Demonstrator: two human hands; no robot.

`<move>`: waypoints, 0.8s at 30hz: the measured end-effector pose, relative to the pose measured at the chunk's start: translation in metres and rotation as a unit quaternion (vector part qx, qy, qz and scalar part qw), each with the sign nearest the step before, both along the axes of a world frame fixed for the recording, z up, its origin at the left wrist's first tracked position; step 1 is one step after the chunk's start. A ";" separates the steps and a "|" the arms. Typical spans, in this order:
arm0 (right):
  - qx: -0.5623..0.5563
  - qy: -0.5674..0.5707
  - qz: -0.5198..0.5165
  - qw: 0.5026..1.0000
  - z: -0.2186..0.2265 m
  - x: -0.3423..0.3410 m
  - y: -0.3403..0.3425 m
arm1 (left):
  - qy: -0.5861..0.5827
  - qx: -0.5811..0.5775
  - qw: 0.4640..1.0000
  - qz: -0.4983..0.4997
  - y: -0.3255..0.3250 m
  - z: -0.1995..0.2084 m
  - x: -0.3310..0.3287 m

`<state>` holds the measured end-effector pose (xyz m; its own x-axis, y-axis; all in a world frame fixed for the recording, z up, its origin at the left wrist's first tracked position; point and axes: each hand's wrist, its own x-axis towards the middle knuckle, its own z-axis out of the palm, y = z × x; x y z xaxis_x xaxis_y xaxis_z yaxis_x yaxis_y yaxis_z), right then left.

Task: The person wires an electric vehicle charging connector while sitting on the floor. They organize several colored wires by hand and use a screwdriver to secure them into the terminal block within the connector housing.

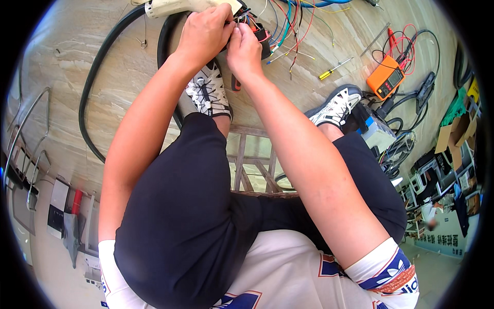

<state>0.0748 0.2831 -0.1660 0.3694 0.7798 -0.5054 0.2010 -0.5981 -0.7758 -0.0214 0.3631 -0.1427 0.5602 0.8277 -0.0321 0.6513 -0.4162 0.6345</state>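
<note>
My left hand and my right hand meet at the top of the view, fingers closed together over a small spot among thin wires. What the fingertips pinch is too small and too covered to make out. Behind my left hand lies a cream-white plastic housing, its wider end partly hidden by that hand. Bundled coloured wires fan out to the right of my fingers. A black and orange part sits just beyond my right hand. Below that hand, a red and black tool handle shows beside my shoe.
A thick black cable loops across the floor on the left. To the right lie a yellow-handled screwdriver and an orange multimeter with red and black leads. A grey box-shaped device and a cardboard box stand farther right.
</note>
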 end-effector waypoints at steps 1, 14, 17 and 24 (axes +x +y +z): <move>-0.003 0.008 -0.008 1.000 -0.001 -0.001 0.000 | -0.001 0.001 1.000 0.002 0.000 0.000 0.000; -0.114 0.240 -0.203 0.942 0.020 -0.019 0.019 | -0.004 -0.072 0.997 0.029 0.001 0.005 -0.001; -0.066 0.294 -0.261 0.917 0.011 -0.024 0.020 | -0.032 -0.113 0.991 0.065 -0.001 0.012 -0.004; -0.080 0.365 -0.379 0.847 0.013 -0.025 0.033 | -0.010 -0.042 0.994 0.097 -0.030 0.052 -0.028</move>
